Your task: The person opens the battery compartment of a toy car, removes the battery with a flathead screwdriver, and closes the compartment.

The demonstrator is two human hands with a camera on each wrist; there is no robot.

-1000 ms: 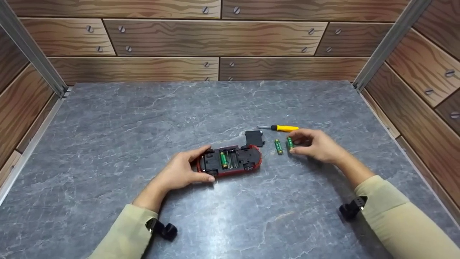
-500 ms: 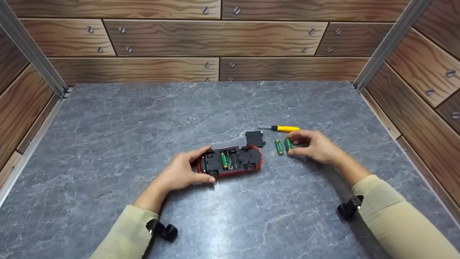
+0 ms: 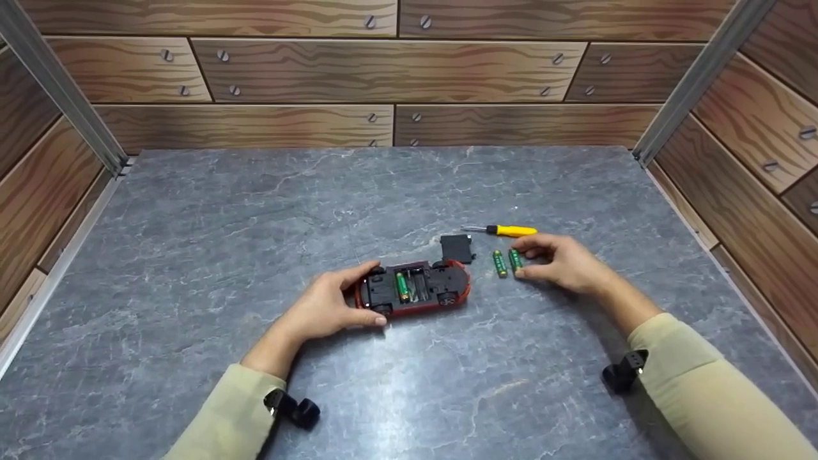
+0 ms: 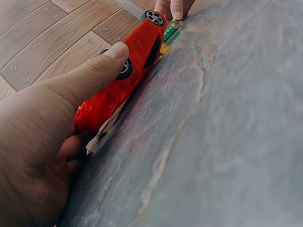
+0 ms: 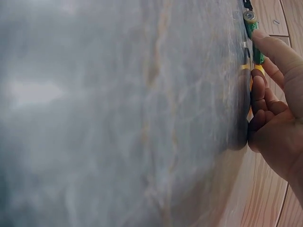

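A red toy car (image 3: 450, 278) lies upside down on the table, its battery compartment uncovered with one green battery (image 3: 402, 287) in the left slot. My left hand (image 3: 323, 306) grips the car's left end, thumb along the near side and fingers on the far side. In the left wrist view the car's red body (image 4: 137, 52) shows side-on. To the right, my right hand (image 3: 565, 265) pinches a green battery (image 3: 515, 262) lengthwise between thumb and fingers. Another green battery (image 3: 499, 263) lies just left of it, nearly parallel.
Behind the car's right end lies the black battery cover (image 3: 456, 249). A screwdriver (image 3: 515, 230) with a yellow handle rests beyond the batteries, close to my right fingers. Wood-patterned panels (image 3: 383, 70) wall the grey marbled table (image 3: 255, 211) at the back and sides.
The battery in my right hand has shifted slightly left, closer to the battery beside it. My left hand and the car stay put; the head view has tilted a little.
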